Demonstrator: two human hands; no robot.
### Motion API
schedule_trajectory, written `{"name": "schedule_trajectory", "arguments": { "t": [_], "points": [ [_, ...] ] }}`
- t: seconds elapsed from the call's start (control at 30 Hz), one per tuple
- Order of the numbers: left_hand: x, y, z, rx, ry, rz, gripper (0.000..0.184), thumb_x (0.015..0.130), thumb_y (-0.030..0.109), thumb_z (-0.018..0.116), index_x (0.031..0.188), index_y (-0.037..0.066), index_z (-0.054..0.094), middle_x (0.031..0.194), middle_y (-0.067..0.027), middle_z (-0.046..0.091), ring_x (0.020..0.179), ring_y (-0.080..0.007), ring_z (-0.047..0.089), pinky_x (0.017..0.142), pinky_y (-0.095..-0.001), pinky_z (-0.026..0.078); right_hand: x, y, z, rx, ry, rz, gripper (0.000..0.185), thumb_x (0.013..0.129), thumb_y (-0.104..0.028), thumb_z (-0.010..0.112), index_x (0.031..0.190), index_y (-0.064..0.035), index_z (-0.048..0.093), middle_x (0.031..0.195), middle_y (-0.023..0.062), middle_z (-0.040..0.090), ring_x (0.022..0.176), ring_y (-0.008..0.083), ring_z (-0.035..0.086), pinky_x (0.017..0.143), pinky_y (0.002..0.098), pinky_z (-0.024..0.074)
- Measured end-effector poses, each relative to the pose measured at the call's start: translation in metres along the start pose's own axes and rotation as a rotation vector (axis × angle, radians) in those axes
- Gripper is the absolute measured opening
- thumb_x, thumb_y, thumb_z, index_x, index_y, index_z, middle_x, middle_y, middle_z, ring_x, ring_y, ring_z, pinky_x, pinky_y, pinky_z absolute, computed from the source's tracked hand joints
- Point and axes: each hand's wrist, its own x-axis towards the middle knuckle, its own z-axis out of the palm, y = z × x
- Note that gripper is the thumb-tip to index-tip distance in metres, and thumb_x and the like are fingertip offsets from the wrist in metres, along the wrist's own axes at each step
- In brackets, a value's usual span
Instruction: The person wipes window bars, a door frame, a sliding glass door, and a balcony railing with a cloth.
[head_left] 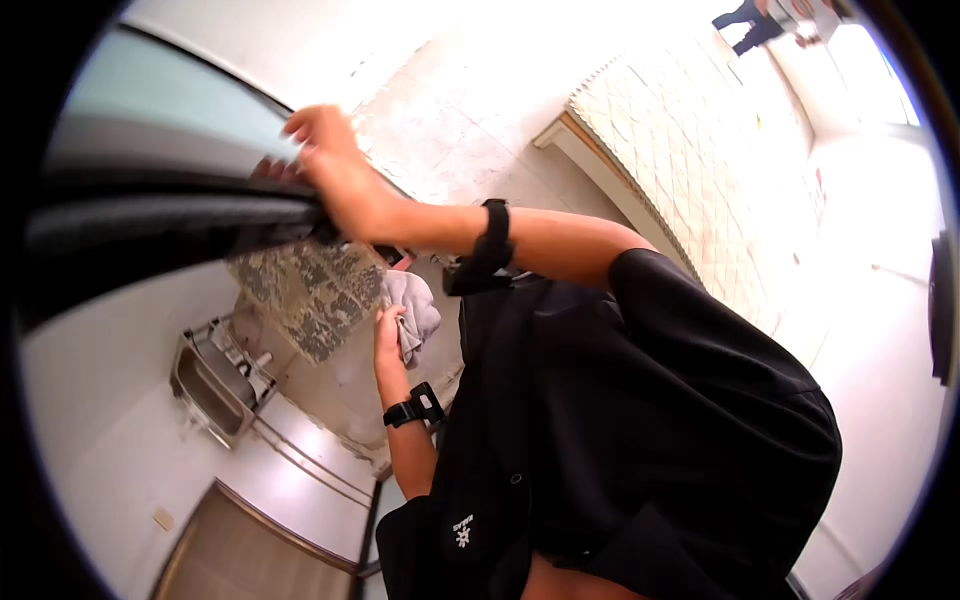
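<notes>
My left hand (388, 335) is closed round a crumpled light grey cloth (415, 308), which bunches up above the fingers. My right hand (330, 140) is raised beside a glass panel (190, 100) with a thick black frame (170, 215). Its fingers are bent, a little apart and slightly blurred, and nothing shows in them. A dark reflection of fingers appears in the panel just below that hand. Whether the fingertips touch the glass, I cannot tell. Both my wrists carry black straps.
Below the panel lies a worn, patchy mat (310, 295). A metal sink (215, 380) is fixed at the left wall, near a brown door (250, 550). A quilted mattress (680, 130) on a wooden base stands on the far side. Another person (790, 15) is at the top right.
</notes>
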Motion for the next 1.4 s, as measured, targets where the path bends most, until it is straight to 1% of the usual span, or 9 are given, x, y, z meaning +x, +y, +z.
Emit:
{"name": "schedule_trajectory", "arguments": {
  "t": [0.13,0.3,0.4,0.53,0.77,0.83,0.87,1.03,1.4],
  "points": [
    [0.009,0.002,0.055,0.361,-0.241,0.154,0.068,0.086,0.006,0.057,0.152,-0.004,0.043,0.144,-0.0154,0.058,0.133,-0.0258,0.055,0.116,-0.0367,0.038,-0.009,-0.022,-0.035,-0.305,-0.213,-0.094,0.045,0.104,-0.04,0.042,0.123,-0.0003,0.048,0.115,0.0211,0.046,0.114,0.0335,0.045,0.105,0.0479,0.0381],
    [0.028,0.006,0.103,0.826,-0.18,0.149,0.071,0.087,0.003,0.052,0.157,0.0,0.039,0.153,-0.0124,0.051,0.136,-0.0232,0.053,0.11,-0.0358,0.044,-0.008,0.018,-0.157,-0.355,-0.568,-0.004,0.021,0.092,-0.02,0.07,0.103,-0.0031,0.065,0.094,0.012,0.064,0.089,0.0284,0.067,0.081,0.0404,0.0542],
    [0.041,0.007,0.109,0.916,-0.2,0.22,0.071,0.087,0.003,0.052,0.157,-0.002,0.038,0.155,-0.0144,0.05,0.14,-0.0262,0.05,0.115,-0.0368,0.039,-0.011,0.077,-0.279,-0.605,-0.771,0.258,0.024,0.089,-0.019,0.071,0.106,-0.0031,0.064,0.093,0.022,0.069,0.094,0.0411,0.067,0.083,0.0494,0.0521],
    [0.068,-0.017,0.087,1.014,-0.007,0.181,0.061,0.094,0.014,0.053,0.153,-0.002,0.043,0.148,-0.0215,0.056,0.141,-0.0324,0.051,0.115,-0.0382,0.038,-0.049,0.166,-0.479,-1.058,-0.942,0.509,0.024,0.092,-0.019,0.059,0.107,-0.0035,0.068,0.097,0.0212,0.072,0.095,0.04,0.068,0.083,0.0507,0.0529],
    [0.119,-0.059,0.083,1.021,0.293,-0.336,0.056,0.101,0.028,0.059,0.149,0.0,0.05,0.126,-0.0161,0.067,0.109,-0.026,0.063,0.091,-0.0391,0.053,-0.112,0.259,-0.738,-1.017,-0.493,0.95,0.02,0.082,-0.012,0.062,0.097,-0.008,0.075,0.091,0.0189,0.074,0.088,0.0332,0.072,0.077,0.0447,0.0564],
    [0.154,-0.086,0.092,0.964,0.342,-0.283,0.055,0.1,0.031,0.061,0.145,0.001,0.055,0.114,-0.0133,0.069,0.097,-0.0233,0.064,0.079,-0.0372,0.054,-0.107,0.304,-0.787,-0.931,-0.385,1.222,0.018,0.084,-0.019,0.066,0.096,-0.0096,0.076,0.102,0.0203,0.075,0.103,0.0374,0.07,0.091,0.0454,0.0559],
    [0.17,-0.088,0.119,1.053,0.134,-0.084,0.051,0.099,0.026,0.06,0.144,0.001,0.056,0.113,-0.0128,0.069,0.095,-0.0217,0.064,0.077,-0.0362,0.053,-0.12,0.342,-0.818,-1.046,-0.397,1.067,0.022,0.082,-0.012,0.062,0.099,-0.0091,0.075,0.095,0.0216,0.075,0.095,0.0366,0.072,0.083,0.0457,0.0568],
    [0.226,-0.054,0.247,0.748,0.164,-0.159,0.046,0.1,0.019,0.056,0.142,0.002,0.058,0.114,-0.011,0.069,0.097,-0.0202,0.064,0.079,-0.0346,0.053,-0.053,0.397,-0.822,-0.951,-0.1,1.141,0.021,0.086,-0.012,0.06,0.102,-0.0079,0.072,0.086,0.0191,0.074,0.09,0.0343,0.072,0.08,0.0458,0.0561],
    [0.415,0.182,0.414,0.756,0.079,-0.111,0.04,0.102,0.007,0.047,0.139,0.003,0.061,0.115,-0.0074,0.068,0.103,-0.0189,0.063,0.085,-0.0329,0.051,0.181,0.497,-0.822,-0.692,-0.168,0.996,0.024,0.09,-0.017,0.057,0.104,-0.0059,0.072,0.094,0.0205,0.074,0.093,0.0403,0.069,0.083,0.0484,0.0552]
  ]
}}
